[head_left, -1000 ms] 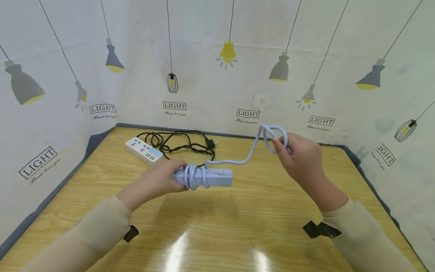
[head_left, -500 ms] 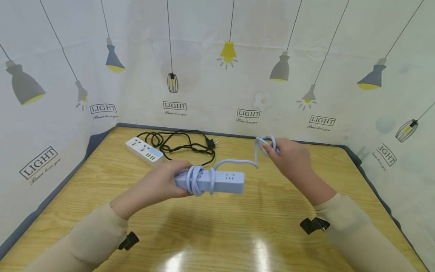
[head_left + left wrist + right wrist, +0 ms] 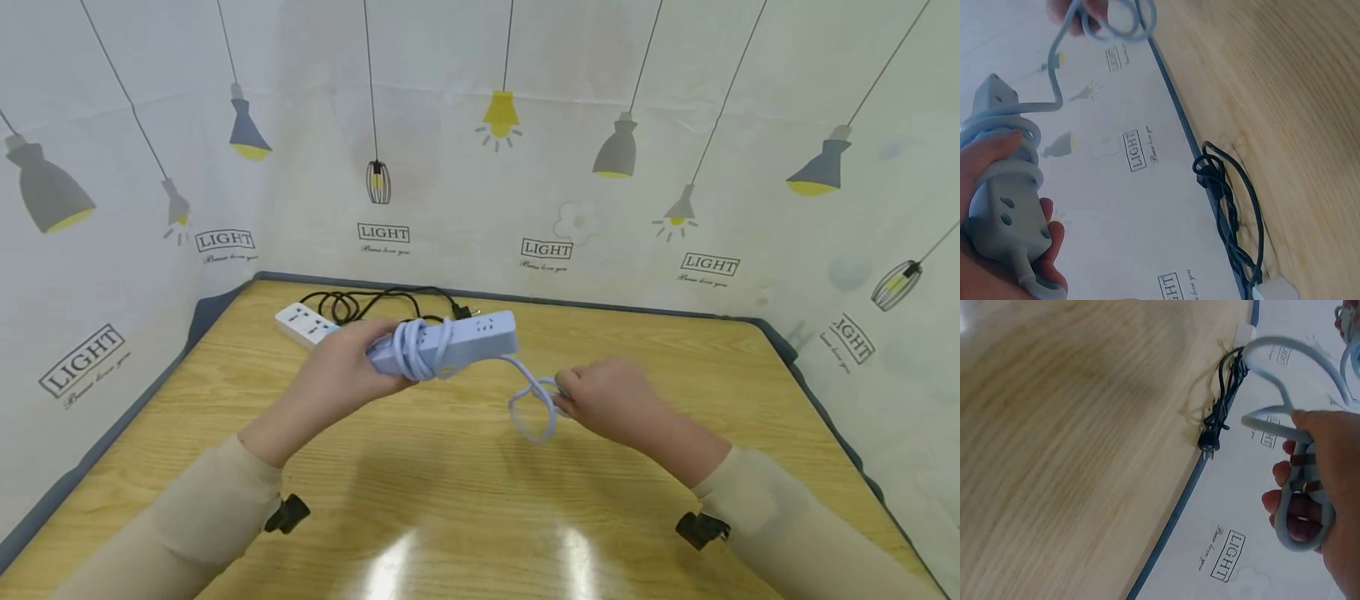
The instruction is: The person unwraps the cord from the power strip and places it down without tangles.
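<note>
My left hand [image 3: 337, 367] grips one end of a pale blue power strip [image 3: 491, 333] held above the table, its free end tilted upward. Several turns of the strip's own cord [image 3: 408, 350] are wound round its body. In the left wrist view, the cord leaves the strip [image 3: 1007, 219] at the end by my palm. My right hand [image 3: 611, 396], lower and to the right, holds the loose part of that cord, bunched in loops. The right wrist view shows the fingers curled round the looped cord [image 3: 1285, 528]; its plug cannot be made out.
Behind my left hand a white power strip [image 3: 296, 323] lies on the wooden table [image 3: 480, 492], partly covered from view. Its black cord [image 3: 345, 308] lies tangled along the back edge, ending in a black plug [image 3: 461, 312]. A printed lamp-pattern curtain [image 3: 450, 192] surrounds the table.
My right hand has swung down and toward the left with the looped cord. My left hand has raised and tilted the blue power strip, so the cord now passes beneath its free end.
</note>
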`<state>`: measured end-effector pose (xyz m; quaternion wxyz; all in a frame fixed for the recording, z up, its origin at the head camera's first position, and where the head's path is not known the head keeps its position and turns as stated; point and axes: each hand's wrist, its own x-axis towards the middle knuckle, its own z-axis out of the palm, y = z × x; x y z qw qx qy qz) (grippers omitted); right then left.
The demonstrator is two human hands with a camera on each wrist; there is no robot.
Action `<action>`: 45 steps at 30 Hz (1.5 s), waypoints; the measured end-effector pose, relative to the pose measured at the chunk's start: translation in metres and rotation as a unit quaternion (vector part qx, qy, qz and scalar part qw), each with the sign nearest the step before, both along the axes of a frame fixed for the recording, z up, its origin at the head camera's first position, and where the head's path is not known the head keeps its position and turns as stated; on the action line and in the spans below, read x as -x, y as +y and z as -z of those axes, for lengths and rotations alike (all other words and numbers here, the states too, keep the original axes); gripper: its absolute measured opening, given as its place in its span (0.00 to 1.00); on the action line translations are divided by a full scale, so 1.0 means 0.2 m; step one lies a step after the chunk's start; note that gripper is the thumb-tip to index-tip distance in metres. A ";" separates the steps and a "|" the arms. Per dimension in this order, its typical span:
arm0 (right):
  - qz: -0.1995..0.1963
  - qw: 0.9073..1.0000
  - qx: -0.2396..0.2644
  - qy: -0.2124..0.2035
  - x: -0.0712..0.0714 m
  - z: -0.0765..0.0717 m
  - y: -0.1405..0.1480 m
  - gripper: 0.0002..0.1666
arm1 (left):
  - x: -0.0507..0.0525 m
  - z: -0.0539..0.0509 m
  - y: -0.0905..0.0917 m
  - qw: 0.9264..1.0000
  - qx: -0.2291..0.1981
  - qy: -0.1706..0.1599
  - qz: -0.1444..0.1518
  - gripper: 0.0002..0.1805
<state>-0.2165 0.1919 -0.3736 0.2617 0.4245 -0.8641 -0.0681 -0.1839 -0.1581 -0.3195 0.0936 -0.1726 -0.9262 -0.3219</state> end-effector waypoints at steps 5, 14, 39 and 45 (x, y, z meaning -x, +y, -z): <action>-0.094 0.995 0.019 0.015 -0.06 -0.02 -0.01 0.19 | 0.07 0.02 -0.06 0.999 0.000 -0.016 -0.041 0.28; -0.156 0.983 0.066 0.075 -0.17 -0.12 -0.01 0.28 | 0.13 0.05 -0.11 0.996 0.000 -0.059 -0.067 0.29; -0.026 0.947 0.221 0.230 -0.14 -0.34 0.17 0.28 | 0.04 0.17 -0.08 0.993 0.099 -0.066 0.008 0.26; 0.037 0.950 0.218 0.219 -0.02 -0.31 0.23 0.24 | 0.00 0.17 -0.06 0.993 0.086 -0.051 0.065 0.27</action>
